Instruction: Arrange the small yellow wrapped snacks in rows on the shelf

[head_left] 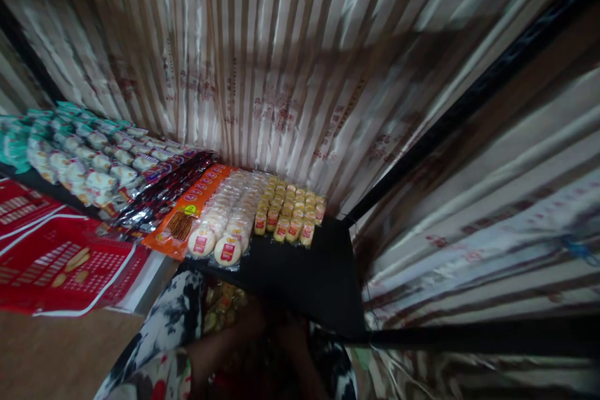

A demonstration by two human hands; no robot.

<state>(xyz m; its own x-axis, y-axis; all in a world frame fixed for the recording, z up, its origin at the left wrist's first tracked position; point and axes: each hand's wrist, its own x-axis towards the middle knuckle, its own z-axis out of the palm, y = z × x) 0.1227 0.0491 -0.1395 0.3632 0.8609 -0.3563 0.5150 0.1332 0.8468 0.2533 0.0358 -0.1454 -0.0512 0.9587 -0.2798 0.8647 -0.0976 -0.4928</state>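
Observation:
My left hand (253, 315) reaches in from the lower left, out of a flowered sleeve (159, 380). Close beside it, at the bottom middle, is my right hand (287, 327). Both are over my lap, below the shelf's front edge, in deep shadow. Their fingers are lost in the dark, so what they hold, if anything, cannot be made out. Small yellowish wrapped snacks (220, 309) lie in my lap by the left hand. Just beyond, on the black shelf (300, 275), stand rows of small yellow-wrapped snacks (281, 219) and round wrapped crackers (228, 250).
An orange snack packet (187, 212), dark shiny packets (159, 190) and many white and teal packets (94, 156) line the shelf leftward. Red printed bags (60, 262) hang at the left. Striped sheeting (281, 62) closes the back; a black post (450, 106) slants at right.

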